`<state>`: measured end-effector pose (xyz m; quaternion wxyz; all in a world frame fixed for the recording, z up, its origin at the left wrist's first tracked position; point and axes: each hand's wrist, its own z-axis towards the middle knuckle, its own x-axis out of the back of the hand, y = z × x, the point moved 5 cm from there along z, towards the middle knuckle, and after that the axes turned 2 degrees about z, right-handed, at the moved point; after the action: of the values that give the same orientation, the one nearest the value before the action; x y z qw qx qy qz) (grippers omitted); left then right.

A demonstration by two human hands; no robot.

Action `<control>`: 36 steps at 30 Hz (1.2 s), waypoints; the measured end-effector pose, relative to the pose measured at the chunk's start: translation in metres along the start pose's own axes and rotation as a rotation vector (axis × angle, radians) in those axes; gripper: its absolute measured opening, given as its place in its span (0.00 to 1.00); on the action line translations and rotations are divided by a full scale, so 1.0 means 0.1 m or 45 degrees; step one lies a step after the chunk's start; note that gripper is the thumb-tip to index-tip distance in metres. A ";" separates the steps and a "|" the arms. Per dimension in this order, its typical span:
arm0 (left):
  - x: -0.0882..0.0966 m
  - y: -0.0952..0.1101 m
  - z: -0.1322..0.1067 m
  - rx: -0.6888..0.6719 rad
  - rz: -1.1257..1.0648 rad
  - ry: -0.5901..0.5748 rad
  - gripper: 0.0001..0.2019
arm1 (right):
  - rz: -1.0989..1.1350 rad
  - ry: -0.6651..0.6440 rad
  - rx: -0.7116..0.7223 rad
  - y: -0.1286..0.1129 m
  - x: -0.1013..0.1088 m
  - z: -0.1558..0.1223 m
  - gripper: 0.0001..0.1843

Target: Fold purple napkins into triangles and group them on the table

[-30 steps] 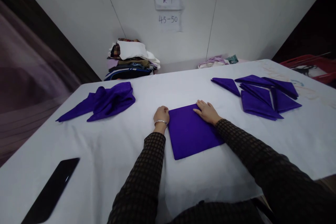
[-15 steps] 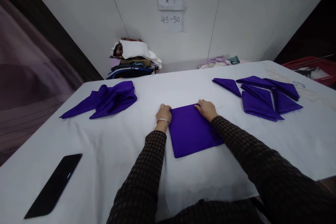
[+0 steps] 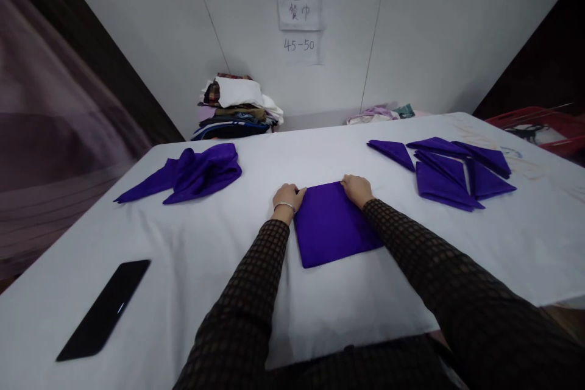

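A purple cloth napkin (image 3: 336, 228), folded to a square, lies flat on the white-covered table (image 3: 219, 256) in front of me. My left hand (image 3: 289, 196) pinches its far left corner, thumb on top; a bracelet circles that wrist. At the far right corner, my right hand (image 3: 357, 190) is closed on the napkin's edge, and my sleeve covers part of the near right side. To the right lie several purple napkins folded into triangles (image 3: 445, 180), some overlapping. A loose, crumpled heap of purple cloth (image 3: 201, 173) rests on the left.
A black phone-like slab (image 3: 105, 311) lies at the near left. Behind the table's far edge are a stack of folded clothes (image 3: 240, 106) and a smaller cloth pile (image 3: 377, 114). Handwritten paper signs (image 3: 301, 15) hang on the wall. A red basket (image 3: 543, 125) stands far right.
The view has shifted slightly. My left thumb now reaches farther in over the napkin's corner, and my right fingers are closed more tightly at the other corner. The napkin remains flat.
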<state>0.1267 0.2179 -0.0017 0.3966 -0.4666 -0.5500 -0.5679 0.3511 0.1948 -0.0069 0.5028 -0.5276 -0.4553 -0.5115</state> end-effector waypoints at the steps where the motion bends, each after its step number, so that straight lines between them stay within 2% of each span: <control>1: 0.00 0.02 0.02 0.012 0.029 -0.033 0.22 | -0.001 -0.001 0.005 0.00 0.00 0.00 0.19; 6: -0.03 0.10 0.11 0.062 0.092 -0.081 0.17 | -0.012 -0.007 0.107 -0.06 0.07 0.01 0.19; 11: -0.05 0.09 0.11 0.133 0.052 -0.090 0.16 | -0.020 0.022 0.215 -0.18 0.19 0.00 0.19; 15: -0.03 0.07 0.09 0.189 0.011 -0.104 0.16 | 0.000 -0.070 0.177 -0.26 0.16 0.05 0.21; 20: -0.03 0.06 0.11 0.228 -0.033 -0.114 0.17 | 0.052 -0.242 0.055 -0.26 0.10 0.25 0.19; 23: -0.03 0.06 0.13 0.241 -0.049 -0.121 0.18 | 0.102 -0.336 0.004 -0.24 0.10 0.35 0.24; 28: -0.01 0.10 0.11 0.264 -0.055 -0.110 0.24 | 0.171 -0.357 -0.092 -0.27 0.13 0.32 0.42; 33: 0.00 0.18 0.07 0.296 -0.066 -0.059 0.37 | 0.201 -0.278 -0.148 -0.35 0.13 0.23 0.44; 36: -0.02 0.21 0.07 0.334 -0.060 -0.027 0.39 | 0.198 -0.218 -0.163 -0.38 0.12 0.21 0.44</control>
<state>0.1480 0.2233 0.0015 0.4350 -0.4038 -0.6345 -0.4952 0.3159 0.2186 0.0081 0.4653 -0.6341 -0.4208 -0.4521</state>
